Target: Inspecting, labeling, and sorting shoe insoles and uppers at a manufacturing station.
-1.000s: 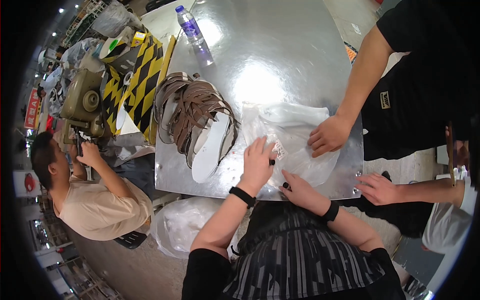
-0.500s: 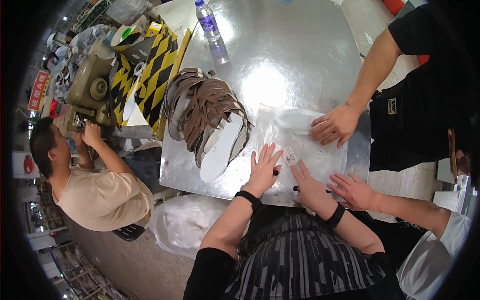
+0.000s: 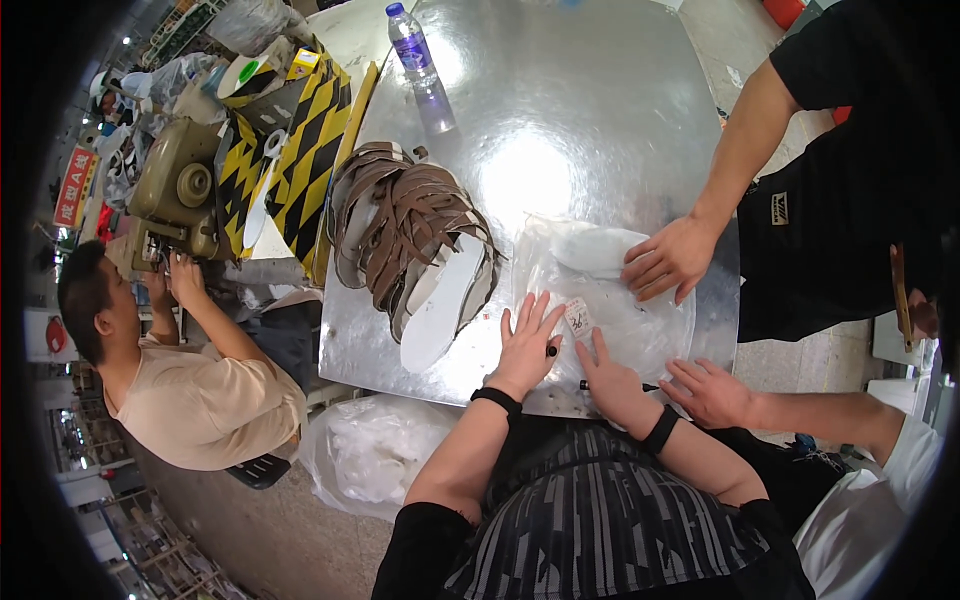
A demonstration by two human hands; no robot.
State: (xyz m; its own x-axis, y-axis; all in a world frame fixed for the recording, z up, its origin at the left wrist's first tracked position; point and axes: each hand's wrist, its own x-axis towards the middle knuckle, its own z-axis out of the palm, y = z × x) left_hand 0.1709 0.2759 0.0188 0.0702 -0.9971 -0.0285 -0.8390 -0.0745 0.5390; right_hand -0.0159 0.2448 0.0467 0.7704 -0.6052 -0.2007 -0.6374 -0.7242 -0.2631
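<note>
My left hand [image 3: 528, 345] lies with fingers spread on a clear plastic bag [image 3: 650, 325] near the table's front edge. A small black thing shows by its thumb side; I cannot tell whether it is a ring or a cap. My right hand [image 3: 615, 382] rests on the bag's near part, index finger stretched toward a small white label [image 3: 577, 318] with writing. A black marker [image 3: 650, 387] lies across under its palm, held by the curled fingers, both ends showing. Inside or under the bag is a pale, sole-shaped piece [image 3: 595, 252].
Left of the bag lies a pile of brown strappy shoe uppers [image 3: 410, 215] with a white insole [image 3: 440, 320]. A water bottle [image 3: 410, 45] stands farther back. Co-workers' hands [image 3: 668, 258] [image 3: 712, 393] rest at the right. Another person [image 3: 190, 370] works at a sewing machine [image 3: 180, 185].
My right hand has shifted slightly left and down, its index finger beside the label. The co-worker's far hand has moved a little, and the lower right hand has come nearer to mine.
</note>
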